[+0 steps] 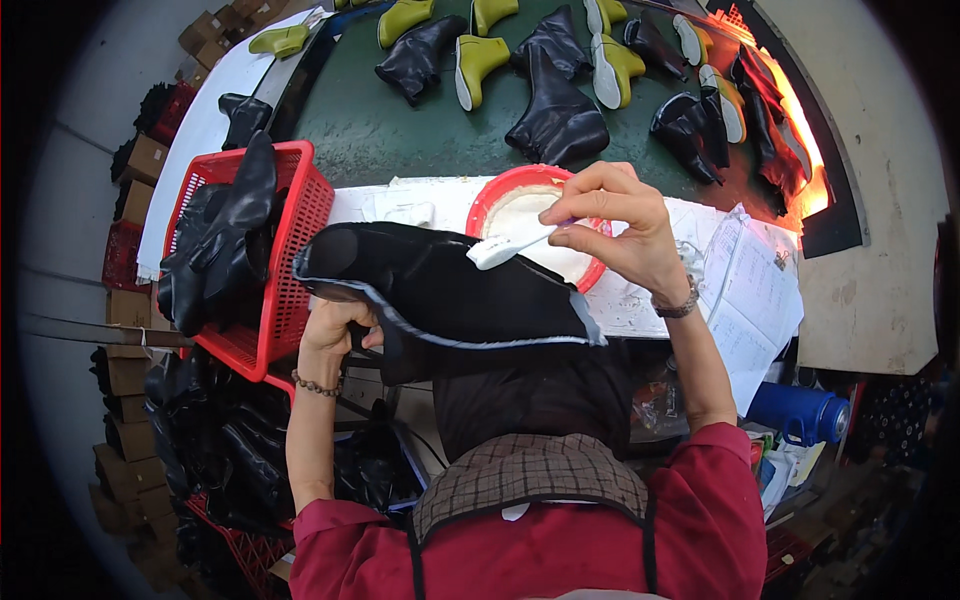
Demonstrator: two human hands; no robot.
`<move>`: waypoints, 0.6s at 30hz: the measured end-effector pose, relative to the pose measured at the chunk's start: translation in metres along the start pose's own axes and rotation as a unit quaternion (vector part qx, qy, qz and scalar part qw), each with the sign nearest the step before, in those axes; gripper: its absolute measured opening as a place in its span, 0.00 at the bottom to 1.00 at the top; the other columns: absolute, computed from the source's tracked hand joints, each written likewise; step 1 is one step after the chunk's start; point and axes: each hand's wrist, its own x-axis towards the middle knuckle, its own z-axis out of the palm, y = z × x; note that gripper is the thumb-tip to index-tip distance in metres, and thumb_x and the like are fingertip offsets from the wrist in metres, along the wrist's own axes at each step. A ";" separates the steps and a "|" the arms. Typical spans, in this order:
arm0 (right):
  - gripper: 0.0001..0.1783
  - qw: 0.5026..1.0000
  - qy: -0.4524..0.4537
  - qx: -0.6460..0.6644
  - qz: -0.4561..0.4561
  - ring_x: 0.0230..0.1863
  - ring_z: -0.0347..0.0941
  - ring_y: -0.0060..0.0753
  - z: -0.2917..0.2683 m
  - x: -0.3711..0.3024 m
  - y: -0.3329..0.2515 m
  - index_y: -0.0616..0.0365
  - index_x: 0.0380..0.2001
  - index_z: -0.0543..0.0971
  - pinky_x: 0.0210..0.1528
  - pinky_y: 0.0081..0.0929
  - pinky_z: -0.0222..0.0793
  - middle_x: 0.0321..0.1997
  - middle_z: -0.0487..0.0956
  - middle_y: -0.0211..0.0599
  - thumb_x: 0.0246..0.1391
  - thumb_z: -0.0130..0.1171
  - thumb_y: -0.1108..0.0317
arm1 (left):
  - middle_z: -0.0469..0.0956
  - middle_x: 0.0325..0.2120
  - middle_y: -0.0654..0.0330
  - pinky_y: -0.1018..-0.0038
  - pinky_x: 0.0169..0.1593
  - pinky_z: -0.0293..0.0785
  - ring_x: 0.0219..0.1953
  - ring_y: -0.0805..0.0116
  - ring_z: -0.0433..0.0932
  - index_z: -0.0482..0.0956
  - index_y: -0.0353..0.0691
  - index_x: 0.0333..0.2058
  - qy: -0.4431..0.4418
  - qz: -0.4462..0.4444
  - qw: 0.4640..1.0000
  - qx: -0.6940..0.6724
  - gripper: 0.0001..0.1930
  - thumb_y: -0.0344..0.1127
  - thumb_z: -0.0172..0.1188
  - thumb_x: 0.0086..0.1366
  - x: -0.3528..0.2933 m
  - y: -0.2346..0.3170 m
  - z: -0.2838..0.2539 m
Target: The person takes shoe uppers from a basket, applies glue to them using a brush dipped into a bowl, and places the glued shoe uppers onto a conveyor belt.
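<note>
My left hand [338, 328] grips a black boot upper [440, 285] by its left end, with the fingers partly hidden under it. The upper lies sideways over my lap, and a whitish band of glue runs along its lower edge to the right corner. Between the thumb and fingers of my right hand [622, 222] is the handle of a brush [497, 249]. Its white, glue-coated head is over the upper's top edge; whether it touches cannot be seen. Just behind stands a red bowl [480, 203] of white glue [522, 215], partly covered by my right hand.
At left, a red plastic basket [305, 225] holds black boot uppers [225, 235]. Beyond the white bench, a green belt [460, 140] carries black boots [560, 115] and yellow-green lasts [480, 70]. Orange glow lights its right end. Papers [745, 305] and a blue bottle [797, 414] are at right.
</note>
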 end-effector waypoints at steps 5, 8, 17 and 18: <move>0.12 0.997 0.013 0.001 0.074 0.41 0.76 0.27 -0.002 -0.027 0.011 0.54 0.33 0.89 0.49 0.27 0.66 0.36 0.83 0.29 0.41 0.76 0.75 | 0.77 0.58 0.51 0.62 0.48 0.87 0.53 0.53 0.82 0.67 0.33 0.65 0.000 0.131 0.987 -0.093 0.32 0.24 0.64 0.62 0.012 -0.033 -0.075; 0.11 0.994 0.034 -0.007 0.099 0.40 0.77 0.25 -0.004 -0.058 0.016 0.51 0.33 0.89 0.52 0.27 0.62 0.33 0.84 0.24 0.42 0.77 0.71 | 0.81 0.51 0.50 0.66 0.40 0.87 0.45 0.56 0.85 0.69 0.32 0.63 0.039 0.114 0.989 -0.091 0.31 0.20 0.63 0.59 0.008 -0.021 -0.066; 0.09 0.999 0.022 -0.001 0.041 0.36 0.75 0.19 -0.003 -0.021 0.006 0.50 0.36 0.90 0.49 0.27 0.57 0.32 0.83 0.23 0.49 0.74 0.68 | 0.83 0.37 0.52 0.71 0.25 0.75 0.25 0.63 0.79 0.79 0.29 0.48 0.025 0.010 0.998 0.048 0.31 0.08 0.54 0.40 0.001 -0.008 0.010; 0.08 1.000 0.013 0.004 0.024 0.35 0.74 0.19 -0.003 -0.014 0.007 0.49 0.36 0.90 0.49 0.27 0.56 0.32 0.83 0.23 0.50 0.74 0.67 | 0.83 0.37 0.52 0.71 0.25 0.75 0.25 0.63 0.79 0.79 0.29 0.48 0.024 0.012 0.998 0.049 0.31 0.08 0.54 0.40 0.001 -0.004 0.015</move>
